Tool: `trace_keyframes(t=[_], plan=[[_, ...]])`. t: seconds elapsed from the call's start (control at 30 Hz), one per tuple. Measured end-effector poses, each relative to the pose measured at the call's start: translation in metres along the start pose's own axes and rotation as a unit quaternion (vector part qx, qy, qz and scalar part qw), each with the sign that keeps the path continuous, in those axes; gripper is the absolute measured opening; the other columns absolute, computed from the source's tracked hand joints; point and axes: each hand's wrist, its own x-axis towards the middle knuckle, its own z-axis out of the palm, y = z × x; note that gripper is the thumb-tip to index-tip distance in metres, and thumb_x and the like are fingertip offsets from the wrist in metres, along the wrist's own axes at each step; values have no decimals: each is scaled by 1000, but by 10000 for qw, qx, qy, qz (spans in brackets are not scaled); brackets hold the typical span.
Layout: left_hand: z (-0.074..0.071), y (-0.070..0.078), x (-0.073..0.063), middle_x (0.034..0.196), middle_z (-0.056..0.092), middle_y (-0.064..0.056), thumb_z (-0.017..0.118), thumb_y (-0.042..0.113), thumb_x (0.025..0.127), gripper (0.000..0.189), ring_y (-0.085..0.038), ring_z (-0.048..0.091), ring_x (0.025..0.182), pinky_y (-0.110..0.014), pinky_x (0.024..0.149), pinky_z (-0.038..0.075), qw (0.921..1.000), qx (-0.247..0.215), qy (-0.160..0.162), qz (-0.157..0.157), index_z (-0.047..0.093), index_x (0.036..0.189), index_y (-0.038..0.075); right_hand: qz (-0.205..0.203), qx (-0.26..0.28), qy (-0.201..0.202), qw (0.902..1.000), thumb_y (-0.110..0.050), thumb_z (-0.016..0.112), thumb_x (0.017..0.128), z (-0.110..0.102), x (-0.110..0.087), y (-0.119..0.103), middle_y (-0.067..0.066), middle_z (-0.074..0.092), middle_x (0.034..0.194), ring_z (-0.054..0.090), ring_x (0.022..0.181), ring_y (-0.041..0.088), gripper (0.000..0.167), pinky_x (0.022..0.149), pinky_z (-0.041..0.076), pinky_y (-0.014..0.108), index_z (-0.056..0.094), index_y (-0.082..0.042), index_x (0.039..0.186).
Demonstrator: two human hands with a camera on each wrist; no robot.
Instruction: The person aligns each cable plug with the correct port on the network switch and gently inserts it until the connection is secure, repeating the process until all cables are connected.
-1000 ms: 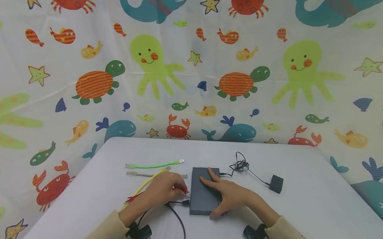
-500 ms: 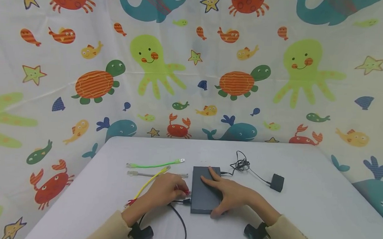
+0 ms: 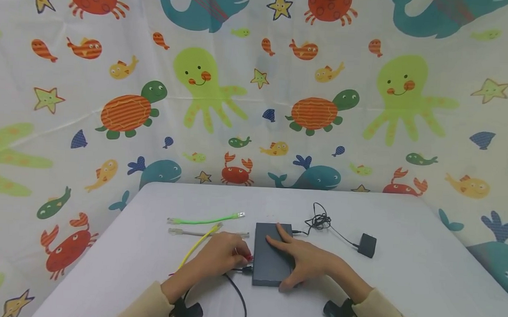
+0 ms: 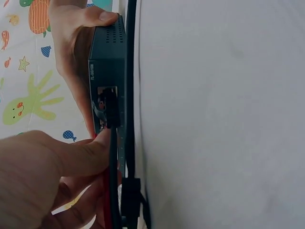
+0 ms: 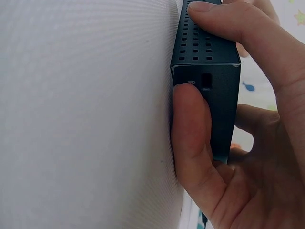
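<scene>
Our left hand point(image 3: 222, 254) pinches the red cable point(image 4: 107, 202) between thumb and fingers; right at its fingertips sits the dark box point(image 3: 263, 267), clasped by our right hand point(image 3: 306, 261), fingers spread. We're likely plugging in; a straight push seems called for.

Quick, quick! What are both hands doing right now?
Left hand: closed, pinching the red cable.
Right hand: holding the dark box, fingers over its top and thumb at the near end.

On the worktop point(image 3: 419, 274), green Ethernet cable point(image 3: 206, 220), grey Ethernet cable point(image 3: 191, 233) toward left edge; black power adapter point(image 3: 367, 245) toward right edge; sea-animal curtain point(image 3: 239, 101) behind.
</scene>
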Motion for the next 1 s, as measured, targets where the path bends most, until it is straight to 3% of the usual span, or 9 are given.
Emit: trace_keyframes(t=[0.3, 0.6, 1.0], plan=[[-3, 0, 2, 84, 65, 16, 75, 19, 82, 15, 2, 55, 77, -19, 69, 48, 9983, -130, -487, -299, 75, 97, 22, -5, 1, 32, 10000, -58, 80, 66, 0, -1, -3, 6, -5, 164, 26, 146, 36, 107, 108, 35, 58, 23, -35, 153], [-4, -3, 2, 83, 65, 17, 73, 23, 84, 13, -1, 53, 76, -18, 69, 46, 9954, -306, -744, -514, 75, 98, 23, -50, -12, 52, 10000, -58, 80, 66, 0, -2, -3, 7, -5, 164, 26, 146, 35, 108, 108, 35, 57, 22, -34, 153], [-2, -5, 2, 83, 68, 16, 73, 20, 84, 13, 1, 56, 75, -17, 69, 49, 9952, -519, -709, -429, 75, 97, 21, -50, -52, 66, 10000, -60, 79, 65, 1, -1, -2, 5, -6, 164, 26, 146, 34, 108, 108, 35, 56, 22, -35, 153]])
